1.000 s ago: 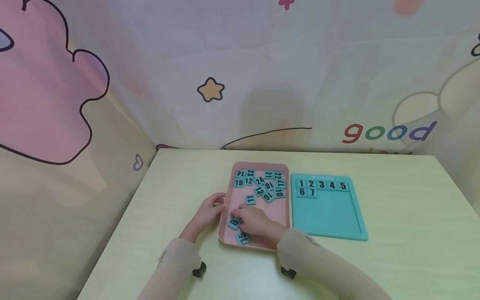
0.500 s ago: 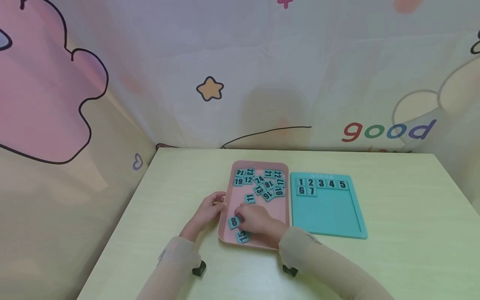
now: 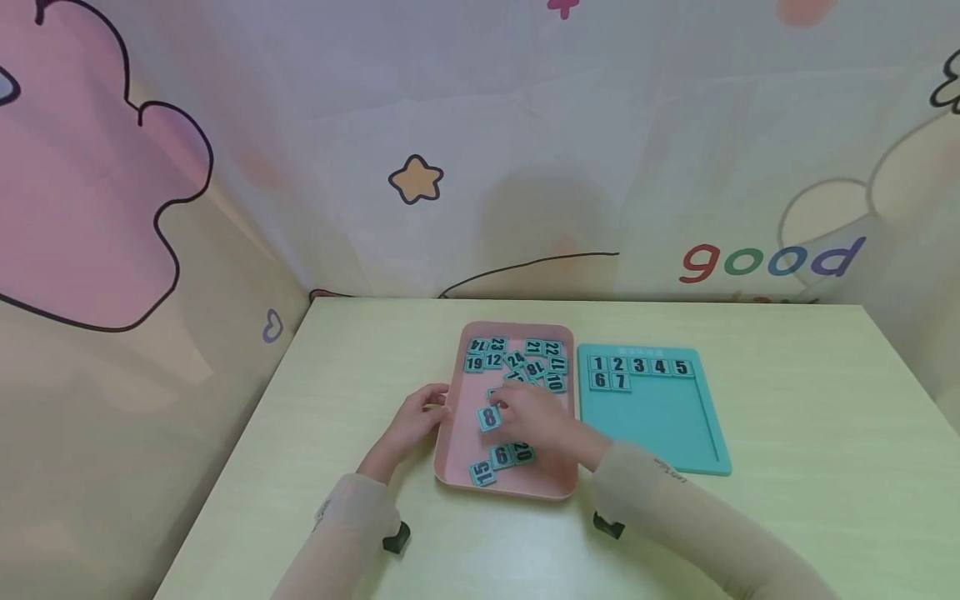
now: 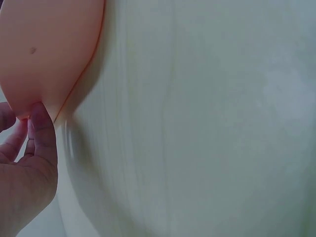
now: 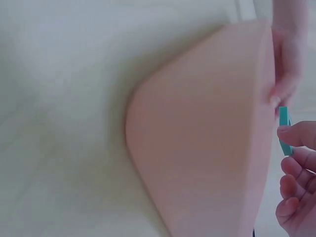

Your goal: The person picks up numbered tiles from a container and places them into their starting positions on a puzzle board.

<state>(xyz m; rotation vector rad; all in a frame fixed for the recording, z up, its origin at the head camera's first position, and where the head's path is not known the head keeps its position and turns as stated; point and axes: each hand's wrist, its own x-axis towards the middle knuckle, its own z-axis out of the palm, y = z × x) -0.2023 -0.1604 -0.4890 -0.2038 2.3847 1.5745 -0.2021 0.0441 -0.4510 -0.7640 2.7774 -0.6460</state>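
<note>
My right hand point(image 3: 536, 417) pinches a teal number tile marked 8 point(image 3: 489, 417) between thumb and fingers, lifted above the pink tray point(image 3: 447, 454). In the right wrist view the tile point(image 5: 285, 131) shows edge-on. At the tray's left side, my left hand point(image 3: 412, 423) pinches the rim between thumb and fingers, as the left wrist view shows at the tray's edge point(image 4: 59, 54). Beneath the right hand lie tiles 6 or 9 point(image 3: 501, 457), 20 point(image 3: 523, 452) and 15 point(image 3: 482, 473). The hand partly covers some tiles behind it.
Several more number tiles point(image 3: 492, 360) lie jumbled at the tray's far end. Right of the tray is a teal board point(image 3: 645, 425) with a raised rim, tiles 1 to 5 point(image 3: 639, 366) along its top row and 6, 7 point(image 3: 620, 381) below. Both rest on a pale table point(image 3: 810, 417).
My right hand has picked up tile 8 and moved it up and to the right, uncovering tiles near the tray's front. The left hand keeps its place at the rim.
</note>
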